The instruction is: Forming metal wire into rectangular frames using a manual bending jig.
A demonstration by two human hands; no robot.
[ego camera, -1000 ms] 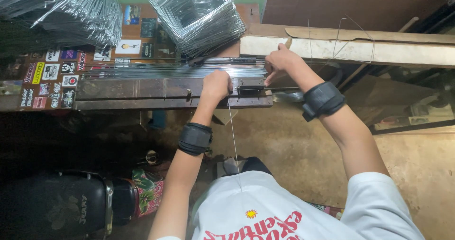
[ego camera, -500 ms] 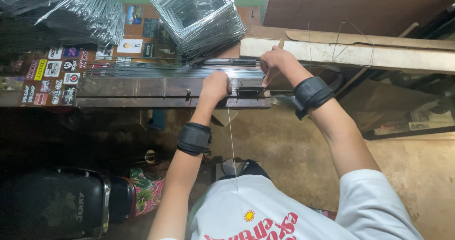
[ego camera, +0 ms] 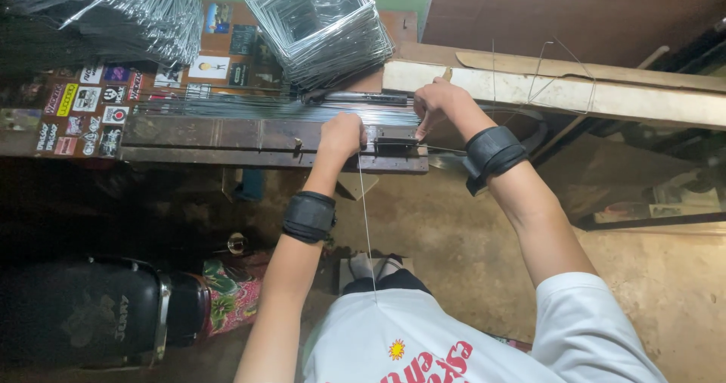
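Your left hand (ego camera: 342, 136) is closed over one thin wire (ego camera: 365, 201) at the bending jig (ego camera: 265, 142); your right hand (ego camera: 435, 105) pinches it. Stacks of bent wire frames (ego camera: 321, 27) lie finished; straight rods (ego camera: 302, 111) remain unbent.

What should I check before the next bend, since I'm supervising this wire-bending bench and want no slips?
1. Left hand closed on the dark metal bending jig: ok, the fist rests on its top.
2. Right hand at the bundle of straight silver wires: ok, the fingers touch its end.
3. Thin single wire seated in the jig: cannot tell, the left hand hides the spot; its free end runs down towards the person's white shirt.
4. Black wrist straps on both forearms: ok.
5. Stack of bent square wire frames off the jig: ok, it sits behind the wires.
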